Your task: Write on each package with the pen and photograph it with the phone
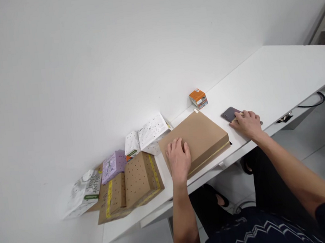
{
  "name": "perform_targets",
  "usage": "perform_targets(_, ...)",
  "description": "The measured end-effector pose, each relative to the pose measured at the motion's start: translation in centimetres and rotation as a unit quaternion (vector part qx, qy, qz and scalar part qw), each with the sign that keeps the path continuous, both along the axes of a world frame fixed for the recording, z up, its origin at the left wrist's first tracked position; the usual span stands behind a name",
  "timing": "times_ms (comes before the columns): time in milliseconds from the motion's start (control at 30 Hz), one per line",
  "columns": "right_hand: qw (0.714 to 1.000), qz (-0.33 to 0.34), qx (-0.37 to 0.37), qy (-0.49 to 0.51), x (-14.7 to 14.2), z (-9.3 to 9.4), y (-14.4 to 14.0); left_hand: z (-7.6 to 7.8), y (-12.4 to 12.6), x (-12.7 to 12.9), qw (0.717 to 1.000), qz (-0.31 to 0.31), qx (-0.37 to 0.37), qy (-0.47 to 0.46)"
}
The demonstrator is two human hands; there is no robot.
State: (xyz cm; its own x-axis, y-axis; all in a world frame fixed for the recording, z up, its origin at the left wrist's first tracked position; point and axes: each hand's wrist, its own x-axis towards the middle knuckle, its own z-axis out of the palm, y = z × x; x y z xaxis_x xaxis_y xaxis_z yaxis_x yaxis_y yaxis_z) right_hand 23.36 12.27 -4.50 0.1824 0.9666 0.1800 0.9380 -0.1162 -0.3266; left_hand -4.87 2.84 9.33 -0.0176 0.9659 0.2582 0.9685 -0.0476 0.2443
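My left hand (179, 156) lies flat with fingers stretched on the top of a large closed brown cardboard box (201, 133). To the right of the box, my right hand (247, 123) is low over the white table, its fingers curled over something mostly hidden beneath them. A small tan edge shows at the fingertips and a small bit past the little-finger side; I cannot make out what it is. Against those fingertips lies a dark grey smartphone (229, 113), back side up. Behind the brown box stands a small orange box (198, 97), close to the wall.
Left of the large box sit two white speckled boxes (153, 130), brown perforated boxes (139, 174) with yellow tape, a purple box (112, 166) and a white printed box (85, 191). The white table (280, 78) runs along the wall. A black cable (321, 99) hangs at its front edge.
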Motion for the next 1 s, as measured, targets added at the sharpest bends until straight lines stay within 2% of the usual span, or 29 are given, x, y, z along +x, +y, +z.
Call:
perform_targets(100,0.997,0.002,0.055,0.054,-0.2,0.4,-0.5,0.0,0.0,0.0,1.000,0.004,0.002,0.001)
perform_targets(200,0.975,0.015,0.109,0.191,-0.6,2.1,-1.9,-0.1,0.0,0.0,1.000,0.005,0.002,0.002)
perform_targets(300,0.922,0.041,0.111,0.368,-1.7,4.6,-3.9,-0.2,0.1,-0.1,1.000,0.002,0.005,0.003)
perform_targets(400,0.871,0.082,0.097,0.474,-3.8,7.0,-5.7,-0.3,0.1,-0.1,1.000,-0.001,0.012,0.004)
perform_targets(500,0.858,0.095,0.068,0.500,-6.5,8.1,-7.0,-0.4,0.1,-0.2,1.000,-0.003,0.015,0.007)
perform_targets(633,0.847,0.080,0.039,0.525,-8.7,7.9,-7.7,-0.5,0.1,-0.2,1.000,-0.004,0.016,0.009)
perform_targets(900,0.839,0.084,0.047,0.535,-8.5,8.2,-7.5,-0.6,0.2,-0.1,1.000,-0.009,0.026,-0.006)
perform_targets(1000,0.841,0.086,0.045,0.533,-8.5,8.2,-7.6,-0.5,-0.1,-0.4,0.995,-0.010,0.073,-0.070)
